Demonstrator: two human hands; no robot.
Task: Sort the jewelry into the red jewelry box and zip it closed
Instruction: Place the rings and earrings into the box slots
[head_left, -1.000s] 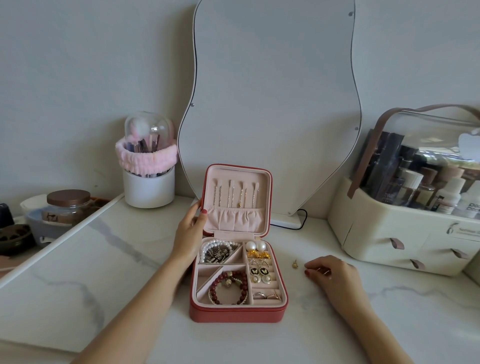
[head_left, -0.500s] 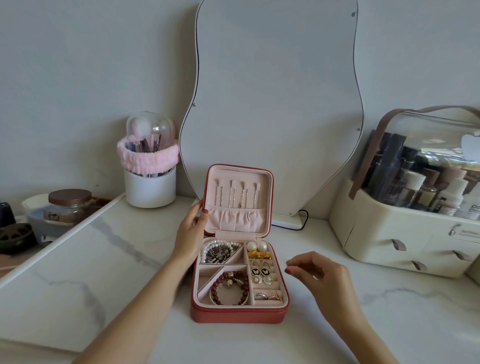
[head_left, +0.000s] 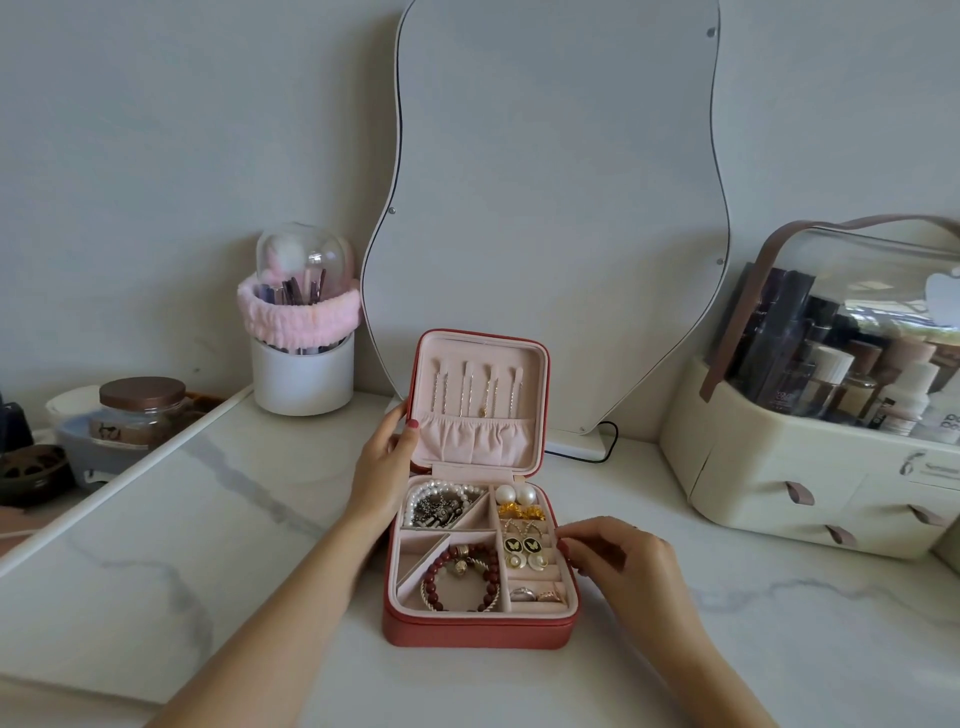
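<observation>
— Where's the box?
— The red jewelry box sits lid-up at lower centre, bare marble either side. The left hand grips the lid's left edge.
— The other?
— The right hand, fingers curled, has moved from the marble to the box's right rim; whether it pinches anything, I can't tell. Organizer lettering is unreadable.

I cannot make out what my right hand pinches at the right rim of the red jewelry box; the curled fingertips cover it. My left hand hides the lid's left edge, fingers behind it. The rings in the front slot are too small to count. The cosmetics organizer runs off the right edge, the brown-lidded jar and dark bowl sit partly behind the raised tabletop, and bottle labels are unreadable.
</observation>
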